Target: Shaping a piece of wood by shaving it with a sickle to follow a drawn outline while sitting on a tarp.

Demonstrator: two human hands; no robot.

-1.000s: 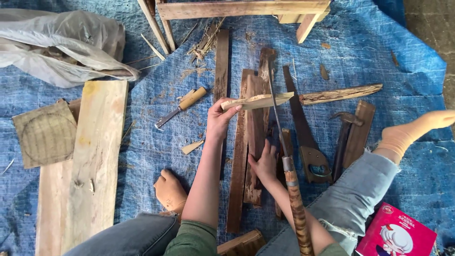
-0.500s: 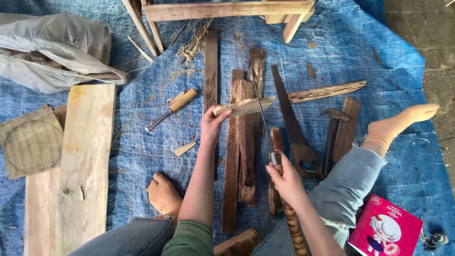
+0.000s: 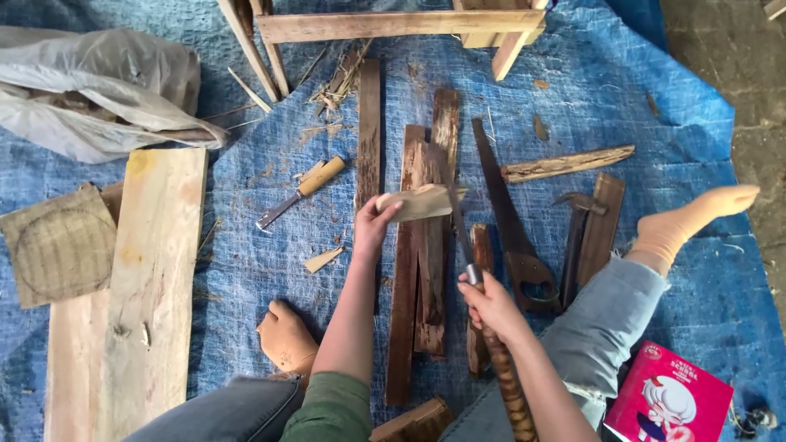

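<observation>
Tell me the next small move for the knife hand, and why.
Probably bring the blade down onto the pale wood piece to shave it. The left hand holds that piece over the dark planks, and the right hand grips the long knife with its blade right beside the piece.

The person wears a dull olive-green sleeve point(image 3: 332, 409) on the left arm, its cuff ending below the elbow — the forearm and the left hand point(image 3: 372, 223) beyond it are bare. The right hand point(image 3: 491, 304) and its forearm are bare too. Both legs are in faded light-blue denim jeans point(image 3: 602, 319), slightly frayed — and both feet are bare.
</observation>
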